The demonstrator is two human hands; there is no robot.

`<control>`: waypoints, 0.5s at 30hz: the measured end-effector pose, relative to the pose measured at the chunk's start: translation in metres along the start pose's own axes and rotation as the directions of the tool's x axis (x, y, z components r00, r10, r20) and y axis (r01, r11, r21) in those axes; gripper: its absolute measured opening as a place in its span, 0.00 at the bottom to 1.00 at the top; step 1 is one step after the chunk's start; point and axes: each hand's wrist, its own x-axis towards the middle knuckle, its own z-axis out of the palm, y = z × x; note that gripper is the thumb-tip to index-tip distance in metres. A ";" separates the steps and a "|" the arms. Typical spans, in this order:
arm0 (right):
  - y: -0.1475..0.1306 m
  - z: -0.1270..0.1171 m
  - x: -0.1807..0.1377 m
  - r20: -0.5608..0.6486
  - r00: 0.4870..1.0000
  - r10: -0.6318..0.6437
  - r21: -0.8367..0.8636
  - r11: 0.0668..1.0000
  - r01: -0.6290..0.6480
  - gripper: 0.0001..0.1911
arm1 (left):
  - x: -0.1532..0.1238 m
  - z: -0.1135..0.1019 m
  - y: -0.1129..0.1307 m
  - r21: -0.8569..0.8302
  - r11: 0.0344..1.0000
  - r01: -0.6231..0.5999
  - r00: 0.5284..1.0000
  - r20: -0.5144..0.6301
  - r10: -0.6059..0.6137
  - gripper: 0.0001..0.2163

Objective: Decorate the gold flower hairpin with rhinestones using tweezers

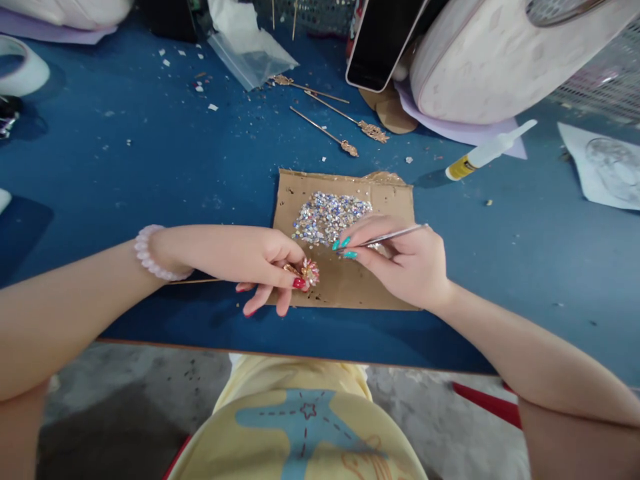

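Note:
My left hand (273, 263) pinches a gold hairpin by its ornate head (310, 272), which carries pinkish and clear stones. The pin's thin shaft (195, 281) runs back to the left beneath my wrist. In my right hand (405, 257) a slim pair of metal tweezers (390, 236) is held between thumb and fingers, tips pointing left. Those tips are at the lower edge of a heap of small blue, clear and silvery rhinestones (330, 215). A piece of brown cardboard (360, 290) lies under the heap and both hands. Whether the tips grip a stone is too small to tell.
Beyond the cardboard lie gold hairpins (327, 132). A glue bottle (485, 152) stands on the right, near a printed paper (607, 167). At the back are a plastic bag (250, 53), a phone (385, 43) and a large pale rounded object (480, 60). A tape roll (35, 70) sits left.

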 end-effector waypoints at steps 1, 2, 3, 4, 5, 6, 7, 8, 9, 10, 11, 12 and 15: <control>-0.002 0.002 -0.001 0.016 0.999 -0.045 0.023 0.999 0.045 0.06 | 0.000 0.000 0.000 -0.005 1.000 -0.001 1.000 0.018 0.001 0.03; -0.004 0.003 -0.001 0.028 0.996 -0.089 0.038 0.995 0.088 0.06 | 0.000 0.000 0.001 -0.002 1.000 0.000 0.999 0.033 0.001 0.02; -0.006 0.005 -0.002 0.034 0.991 -0.126 0.043 0.991 0.125 0.07 | -0.001 0.000 0.001 0.005 1.000 0.000 0.999 0.044 0.000 0.02; -0.007 0.006 -0.003 0.037 0.987 -0.155 0.043 0.987 0.153 0.08 | -0.001 0.000 0.001 0.013 1.000 0.001 0.999 0.048 -0.002 0.02; -0.007 0.008 -0.003 0.043 0.984 -0.171 0.042 0.985 0.169 0.08 | -0.001 0.000 0.002 0.021 1.000 0.003 0.999 0.049 -0.004 0.02; -0.007 0.009 -0.004 0.049 0.983 -0.176 0.039 0.984 0.174 0.09 | -0.001 0.001 0.002 0.031 1.000 0.008 0.999 0.047 -0.009 0.02; -0.007 0.010 -0.005 0.056 0.983 -0.174 0.039 0.984 0.172 0.09 | -0.001 0.001 0.002 0.045 0.999 0.016 0.999 0.041 -0.018 0.02; -0.007 0.010 -0.005 0.061 0.983 -0.173 0.042 0.984 0.171 0.09 | -0.001 0.001 0.003 0.066 0.997 0.028 0.999 0.033 -0.030 0.03; -0.006 0.011 -0.005 0.062 0.983 -0.171 0.047 0.985 0.169 0.09 | -0.002 0.001 0.003 0.094 0.995 0.037 0.999 0.024 -0.039 0.04; -0.005 0.012 -0.006 0.059 0.984 -0.170 0.053 0.985 0.167 0.09 | -0.002 0.002 0.003 0.125 0.991 0.041 0.999 0.013 -0.043 0.06; -0.004 0.012 -0.006 0.051 0.984 -0.171 0.060 0.984 0.167 0.09 | -0.002 0.002 0.003 0.152 0.988 0.042 0.999 0.002 -0.042 0.08; -0.004 0.012 -0.006 0.042 0.983 -0.176 0.069 0.982 0.173 0.09 | -0.003 0.002 0.003 0.170 0.985 0.042 0.999 -0.008 -0.041 0.09; -0.005 0.013 -0.007 0.014 0.985 -0.172 0.097 0.981 0.170 0.08 | -0.003 0.004 0.004 0.176 0.983 0.058 0.998 -0.033 -0.052 0.07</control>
